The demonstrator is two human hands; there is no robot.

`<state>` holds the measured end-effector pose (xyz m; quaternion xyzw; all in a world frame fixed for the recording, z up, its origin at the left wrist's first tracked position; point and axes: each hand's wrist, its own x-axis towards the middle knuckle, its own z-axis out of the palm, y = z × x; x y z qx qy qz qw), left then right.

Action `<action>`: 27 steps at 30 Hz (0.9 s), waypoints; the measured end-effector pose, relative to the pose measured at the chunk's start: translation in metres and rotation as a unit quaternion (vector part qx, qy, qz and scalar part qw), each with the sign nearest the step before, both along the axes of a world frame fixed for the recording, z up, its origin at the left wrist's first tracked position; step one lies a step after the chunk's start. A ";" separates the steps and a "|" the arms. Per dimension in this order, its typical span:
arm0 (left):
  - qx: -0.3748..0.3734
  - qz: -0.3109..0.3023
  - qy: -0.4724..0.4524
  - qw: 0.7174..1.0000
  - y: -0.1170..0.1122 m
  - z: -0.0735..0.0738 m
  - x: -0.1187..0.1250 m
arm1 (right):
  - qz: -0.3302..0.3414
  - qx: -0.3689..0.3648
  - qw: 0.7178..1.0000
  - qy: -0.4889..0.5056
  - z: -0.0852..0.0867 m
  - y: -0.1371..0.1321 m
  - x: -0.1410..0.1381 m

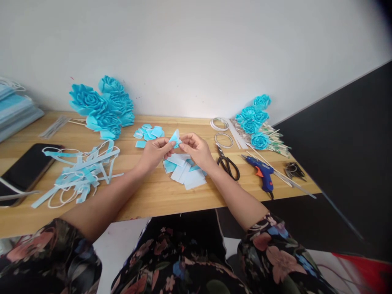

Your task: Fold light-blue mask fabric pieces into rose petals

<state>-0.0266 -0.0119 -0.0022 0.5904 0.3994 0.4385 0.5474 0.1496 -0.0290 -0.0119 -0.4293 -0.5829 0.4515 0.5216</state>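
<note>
Between my two hands is a small folded blue piece of mask fabric point(175, 137), its pointed end upward. My left hand point(157, 152) pinches its left side, and the fingertips of my right hand point(196, 149) are closed on its right edge. Below them lies a loose pile of white and blue fabric rectangles point(187, 173). Just behind my left hand is a smaller heap of blue folded pieces point(150, 132). Black-handled scissors point(227, 163) rest to the right of my right hand.
Blue fabric roses point(101, 104) stand back left, with more roses point(252, 116) at right by bundled sticks. Cut strips and ear loops point(82, 171), a phone point(27, 167) and stacked masks point(16, 108) occupy the left. A blue glue gun point(261, 173) and tape rolls point(219, 124) lie right.
</note>
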 end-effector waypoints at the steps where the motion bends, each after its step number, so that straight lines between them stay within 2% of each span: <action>1: 0.002 0.000 0.003 1.000 0.000 0.000 0.000 | 0.005 -0.004 1.000 0.007 0.000 0.001 0.000; 13: 0.042 -0.011 0.041 0.998 -0.001 0.001 0.000 | -0.005 0.010 0.999 -0.051 0.000 0.000 0.002; 23: -0.006 -0.039 0.009 0.999 0.001 0.000 -0.001 | -0.007 0.004 1.000 -0.018 0.005 -0.004 0.004; 27: -0.016 -0.063 0.023 0.998 0.000 0.001 -0.001 | 0.025 -0.014 1.000 0.000 0.008 -0.005 0.004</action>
